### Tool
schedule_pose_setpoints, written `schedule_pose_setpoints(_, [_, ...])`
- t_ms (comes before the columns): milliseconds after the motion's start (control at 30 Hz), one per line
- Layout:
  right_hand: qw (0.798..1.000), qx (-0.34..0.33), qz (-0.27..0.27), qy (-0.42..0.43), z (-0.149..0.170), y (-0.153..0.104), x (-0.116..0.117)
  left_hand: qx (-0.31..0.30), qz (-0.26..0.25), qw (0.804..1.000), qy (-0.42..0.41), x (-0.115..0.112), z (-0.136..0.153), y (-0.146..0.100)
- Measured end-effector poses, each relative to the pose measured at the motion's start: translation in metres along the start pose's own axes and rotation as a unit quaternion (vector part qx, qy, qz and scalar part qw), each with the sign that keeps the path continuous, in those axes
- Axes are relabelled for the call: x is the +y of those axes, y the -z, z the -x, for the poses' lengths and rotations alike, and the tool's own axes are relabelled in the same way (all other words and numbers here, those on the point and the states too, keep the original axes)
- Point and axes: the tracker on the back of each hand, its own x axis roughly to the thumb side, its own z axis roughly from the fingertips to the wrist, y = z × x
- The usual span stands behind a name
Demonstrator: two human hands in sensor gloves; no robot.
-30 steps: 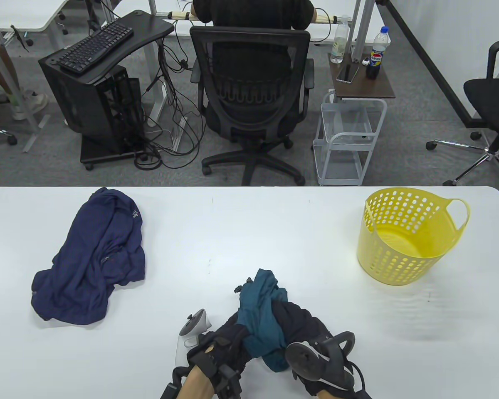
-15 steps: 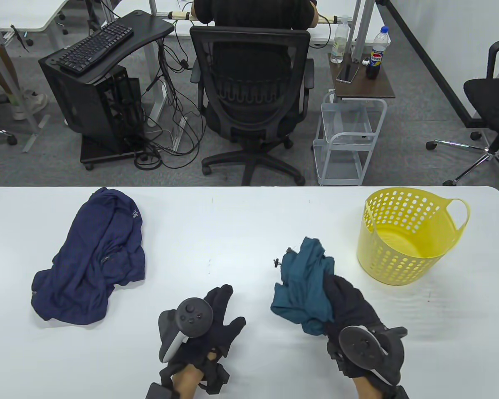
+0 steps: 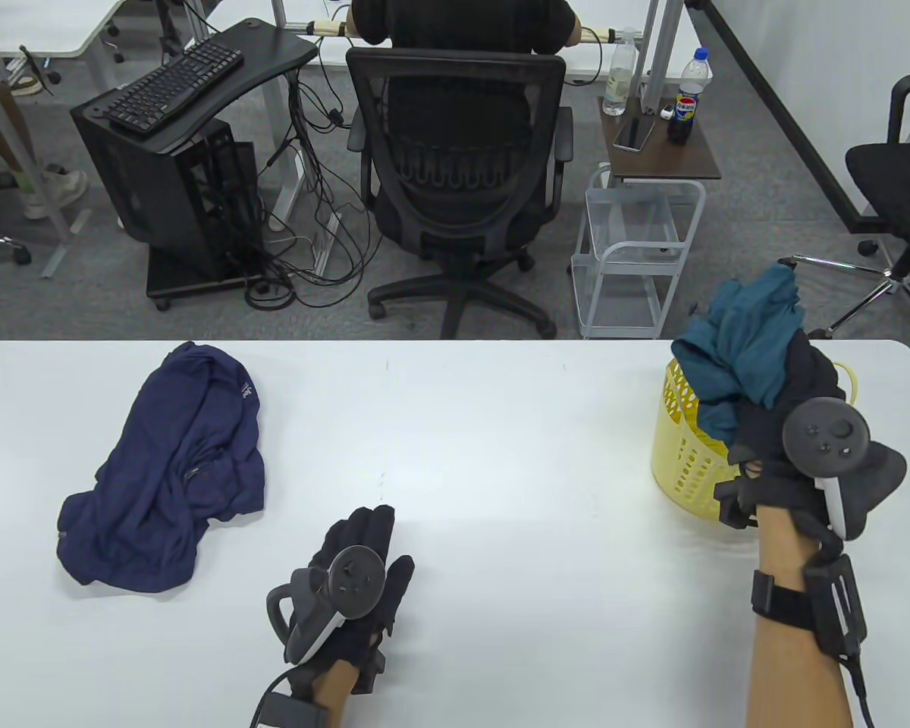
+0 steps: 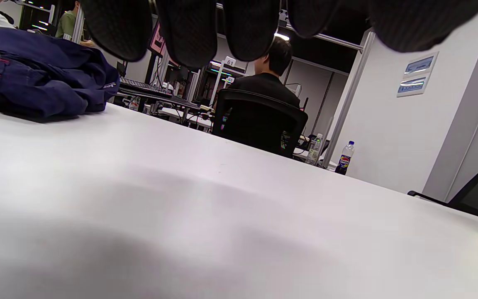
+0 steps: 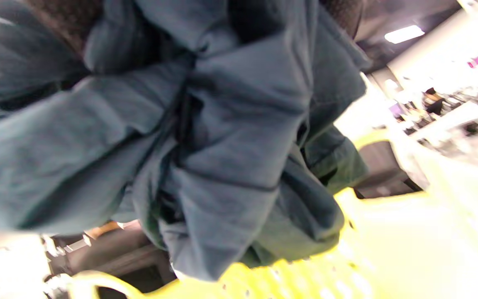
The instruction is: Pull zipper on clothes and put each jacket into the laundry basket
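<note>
surface [image 3: 485,425]: white, fills the lower half of the table view; holds both jackets' zone and the basket.
room: office floor behind at 12 o'clock. A person sits in a black mesh chair [image 3: 455,174], back to us; keyboard stand [image 3: 174,83] at 11, small wire cart [image 3: 637,250] with bottles at 1, a second chair [image 3: 895,197] at 2-3.
navy jacket [image 3: 167,470]: crumpled at 9 o'clock on the surface, untouched; can't tell from here whether it is zipped.
laundry basket [image 3: 682,447]: yellow, perforated, at 3 o'clock, partly hidden behind the right hand. No clothes visible in the part of the interior that shows.
teal jacket [image 3: 743,349]: bunched up, held in the air directly over the basket rim; right wrist view shows the bundle [image 5: 206,145] hanging just above the yellow rim [image 5: 305,265].
right hand [image 3: 785,425]: fingers wrapped round the teal jacket, raised above the basket.
left hand [image 3: 356,576]: at 6 o'clock, fingers straight, low over the surface, holding nothing; contact with the surface unclear.
step: drop the teal jacket in, my read.
how to do it well: centre the bundle over the opening before letting go; lower it so loose sleeves clear the rim, else cloth drapes outside or tips the light basket. Left hand could steady the basket, or go to the navy jacket.
</note>
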Motion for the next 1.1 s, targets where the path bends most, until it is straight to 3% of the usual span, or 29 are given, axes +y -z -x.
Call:
schedule_pose_setpoints(67, [0.997,0.027,-0.065,-0.035,0.011,0.009,0.023,0.001,-0.001,1.0,0.001,0.0,0.001,0.0])
schedule_pose_setpoints(133, [0.977,0.057,-0.15,-0.138,0.025,0.01,0.047,0.001,-0.004,1.0,0.0,0.001,0.002,0.0])
schedule_pose_setpoints(267, [0.984,0.03,-0.091,-0.148,0.029,-0.005,0.06,0.0,-0.008,1.0,0.001,0.002,0.003,-0.001])
schedule_pose_setpoints(467, [0.988,-0.035,-0.068,-0.131,-0.01,-0.028,0.034,-0.009,0.002,1.0,0.006,-0.004,-0.003,-0.001])
schedule_pose_setpoints(600, [0.99,-0.107,-0.037,-0.08,-0.051,-0.065,0.005,-0.015,0.004,1.0,0.012,-0.006,-0.006,-0.003])
schedule_pose_setpoints(733, [0.985,-0.167,-0.037,-0.024,-0.078,-0.113,-0.002,-0.02,0.004,1.0,0.017,-0.007,-0.008,-0.005])
schedule_pose_setpoints(967, [0.963,-0.253,-0.096,-0.012,-0.104,-0.198,0.037,-0.034,0.008,0.999,0.018,-0.009,-0.014,-0.009])
schedule_pose_setpoints(1100, [0.954,-0.253,-0.158,-0.015,-0.098,-0.222,0.073,-0.04,0.01,0.999,0.018,-0.008,-0.017,-0.01])
